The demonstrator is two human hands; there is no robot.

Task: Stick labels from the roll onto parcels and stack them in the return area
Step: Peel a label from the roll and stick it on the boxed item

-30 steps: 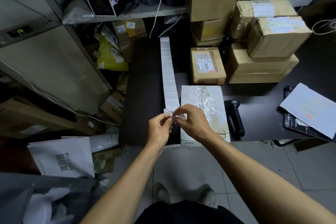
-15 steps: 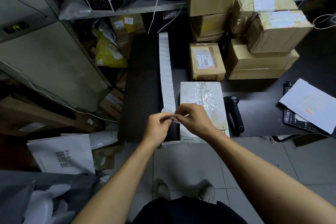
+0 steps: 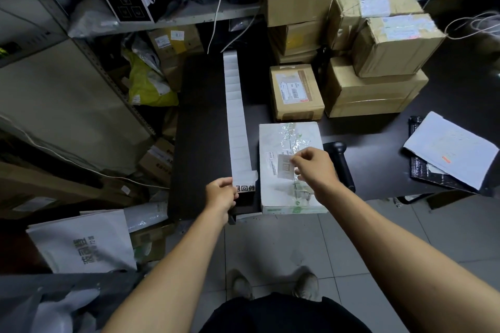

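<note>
Right hand [image 3: 316, 170] pinches a peeled label [image 3: 285, 167] over the white parcel [image 3: 276, 197]; left hand [image 3: 220, 194] grips the label strip [image 3: 236, 121] end.

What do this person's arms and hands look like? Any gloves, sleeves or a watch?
Both arms are bare from the wrists as far up as the picture shows: no sleeves in view. The left hand and the right hand wear no gloves, and I see no watch, bracelet or ring on them. Lower down, the person wears a dark garment and light, worn-looking shoes.

Matt black table [image 3: 205, 121], glossy tape on white parcel [image 3: 290, 143], brown cardboard boxes [image 3: 376, 89]
</note>
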